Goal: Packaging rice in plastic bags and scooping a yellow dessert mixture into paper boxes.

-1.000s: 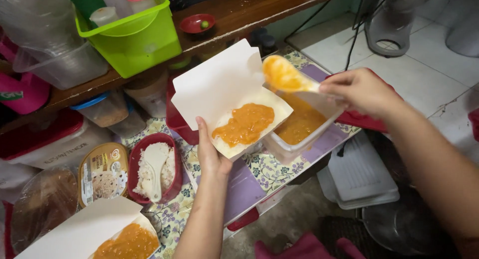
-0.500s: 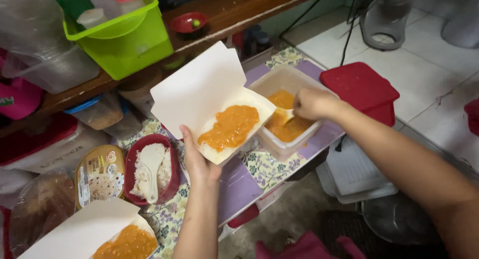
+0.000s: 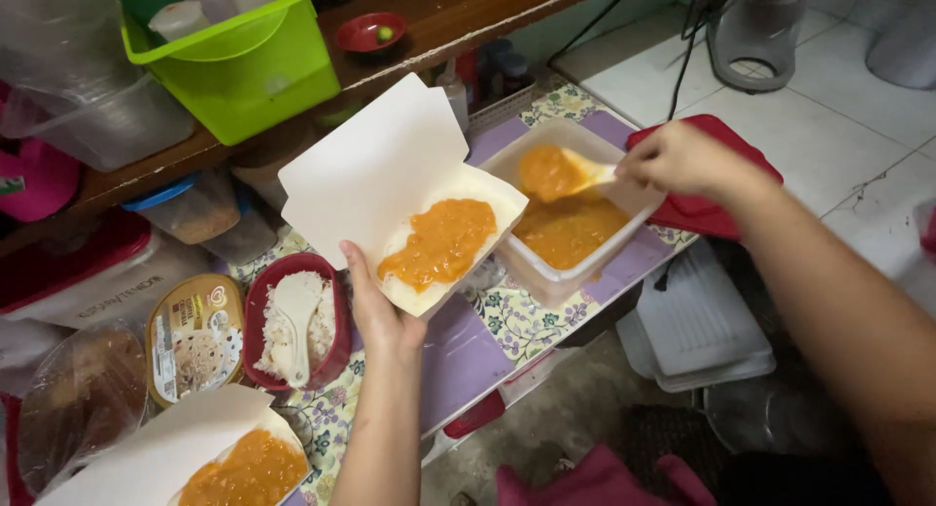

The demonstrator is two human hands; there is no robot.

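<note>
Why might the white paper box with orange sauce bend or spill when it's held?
The paper box looks thin, so it probably flexes. The left hand grips only one corner, so it may sag. Its orange sauce looks runny and could slide out.

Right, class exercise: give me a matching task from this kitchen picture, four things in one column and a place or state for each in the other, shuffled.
Column one:
1 white paper box
2 spoon
3 green basket
4 red lid

Column two:
A on the wooden shelf
B held in the right hand
C held up by the left hand
D lying beside the clear tub

Pairs: 1-C, 2-B, 3-A, 4-D
</note>
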